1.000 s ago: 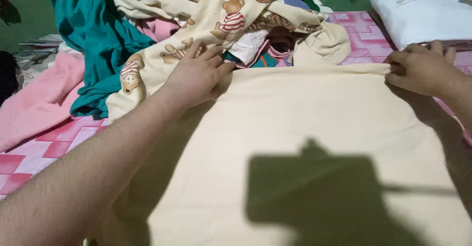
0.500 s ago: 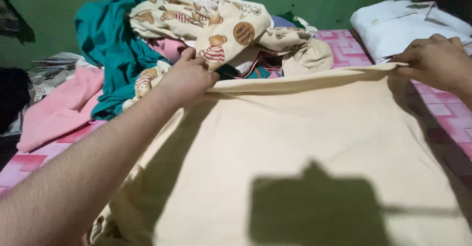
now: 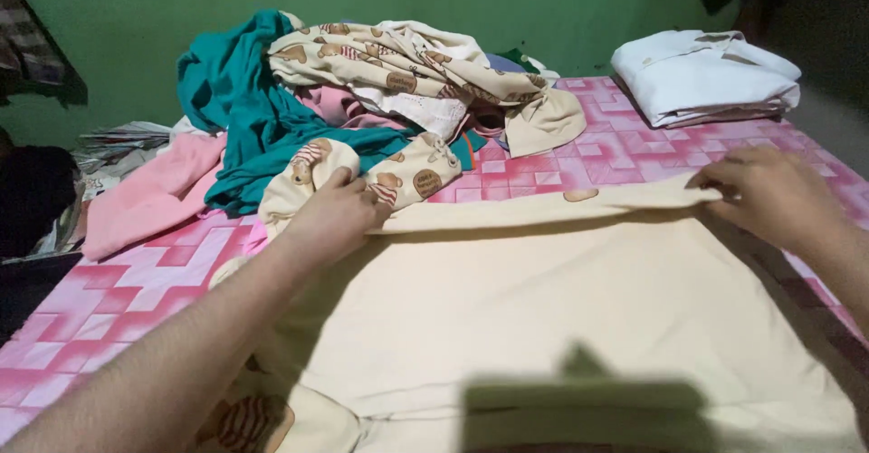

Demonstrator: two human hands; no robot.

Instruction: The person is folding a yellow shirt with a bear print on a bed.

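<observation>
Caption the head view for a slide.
Left hand and right hand pinch the cream garment's far edge on a pink-patterned bed.

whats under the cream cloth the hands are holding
The cream cloth lies on a pink patterned bed cover, which shows around it. Left hand and right hand grip its far edge. Anything directly beneath is covered.
</observation>
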